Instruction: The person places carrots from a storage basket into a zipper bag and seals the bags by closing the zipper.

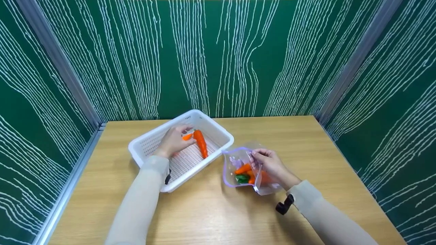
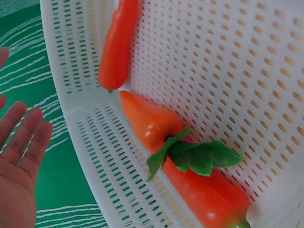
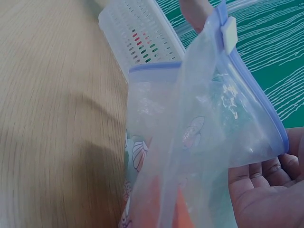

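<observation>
My left hand (image 1: 175, 139) is inside the white basket, its fingers loosely extended beside a long orange-red carrot (image 1: 201, 144). In the left wrist view the fingers (image 2: 31, 137) are relaxed and grip nothing. A shorter orange carrot-shaped vegetable with green leaves (image 2: 149, 121) lies along the basket wall, end to end with a red pepper (image 2: 209, 192). My right hand (image 1: 270, 165) pinches the rim of a clear zip bag (image 1: 235, 151) with a purple edge, holding its mouth apart. Orange vegetables (image 1: 243, 168) and a green leafy piece (image 1: 242, 178) are in the bag.
The perforated white basket (image 1: 150, 144) stands at an angle on the wooden table (image 1: 204, 211), its right corner close to the bag. Green panels with white wavy lines (image 1: 211, 61) rise behind and on both sides, with metal posts (image 1: 354, 64) at the corners.
</observation>
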The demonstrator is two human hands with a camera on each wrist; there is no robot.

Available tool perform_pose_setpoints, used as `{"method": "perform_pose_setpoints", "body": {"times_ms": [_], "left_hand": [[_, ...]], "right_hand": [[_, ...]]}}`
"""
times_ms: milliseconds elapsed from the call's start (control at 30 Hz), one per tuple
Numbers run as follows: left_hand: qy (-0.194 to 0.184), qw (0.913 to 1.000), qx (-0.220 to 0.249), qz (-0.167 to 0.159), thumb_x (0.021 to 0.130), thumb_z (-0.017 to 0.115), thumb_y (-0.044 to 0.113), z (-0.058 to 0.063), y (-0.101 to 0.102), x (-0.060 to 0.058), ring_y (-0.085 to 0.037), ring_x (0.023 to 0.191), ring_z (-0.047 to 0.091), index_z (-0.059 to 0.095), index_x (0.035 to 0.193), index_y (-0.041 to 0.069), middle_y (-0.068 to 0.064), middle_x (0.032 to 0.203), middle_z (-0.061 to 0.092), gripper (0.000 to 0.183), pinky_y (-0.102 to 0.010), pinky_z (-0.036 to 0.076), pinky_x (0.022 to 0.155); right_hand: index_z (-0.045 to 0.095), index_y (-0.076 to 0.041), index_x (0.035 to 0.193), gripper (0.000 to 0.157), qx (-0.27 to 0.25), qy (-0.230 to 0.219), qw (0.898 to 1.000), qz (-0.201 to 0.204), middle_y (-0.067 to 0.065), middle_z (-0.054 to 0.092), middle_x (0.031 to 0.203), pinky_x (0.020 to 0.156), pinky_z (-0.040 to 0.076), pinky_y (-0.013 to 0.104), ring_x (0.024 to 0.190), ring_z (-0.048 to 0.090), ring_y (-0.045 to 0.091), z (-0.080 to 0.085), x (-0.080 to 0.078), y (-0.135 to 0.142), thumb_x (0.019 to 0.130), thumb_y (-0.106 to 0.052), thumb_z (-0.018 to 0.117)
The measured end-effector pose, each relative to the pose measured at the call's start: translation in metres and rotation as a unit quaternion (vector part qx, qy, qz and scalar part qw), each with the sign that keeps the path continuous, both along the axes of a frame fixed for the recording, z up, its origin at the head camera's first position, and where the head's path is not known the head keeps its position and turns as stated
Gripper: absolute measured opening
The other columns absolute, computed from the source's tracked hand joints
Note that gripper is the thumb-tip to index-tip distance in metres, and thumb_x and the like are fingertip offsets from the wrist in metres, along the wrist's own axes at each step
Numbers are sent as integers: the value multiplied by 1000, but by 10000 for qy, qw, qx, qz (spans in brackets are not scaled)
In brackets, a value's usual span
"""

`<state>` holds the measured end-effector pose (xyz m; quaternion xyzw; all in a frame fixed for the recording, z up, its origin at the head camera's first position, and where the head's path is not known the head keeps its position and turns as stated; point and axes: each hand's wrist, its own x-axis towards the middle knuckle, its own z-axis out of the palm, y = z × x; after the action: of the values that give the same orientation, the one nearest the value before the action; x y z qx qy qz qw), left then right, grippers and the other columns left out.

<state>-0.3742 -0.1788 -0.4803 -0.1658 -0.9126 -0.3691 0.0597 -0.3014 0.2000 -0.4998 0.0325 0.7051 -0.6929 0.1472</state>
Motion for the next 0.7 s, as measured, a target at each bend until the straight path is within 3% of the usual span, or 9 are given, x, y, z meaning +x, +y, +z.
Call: {"method": "perform_pose_setpoints", "body": {"times_ms": [333,700], "left_hand": [[-776,9961,-91,399,95,83,25,-19,-13,-7,-38,137,63,63,150,7,-16,152,65,61,-58,48,121],[-1458,9861,118,788,96,82,21,-27,-22,-7,-38,136,60,56,157,12,-12,160,58,66,-57,42,126]], "right_hand": [[76,-9,107,20,-215,135,9996,126,1,70,88,72,59,22,76,63,15,-5,0,1,113,-19,59],[74,-5,120,24,-24,-34,10000,80,2,71,94,78,61,23,82,66,16,-9,2,3,113,-22,60]]}}
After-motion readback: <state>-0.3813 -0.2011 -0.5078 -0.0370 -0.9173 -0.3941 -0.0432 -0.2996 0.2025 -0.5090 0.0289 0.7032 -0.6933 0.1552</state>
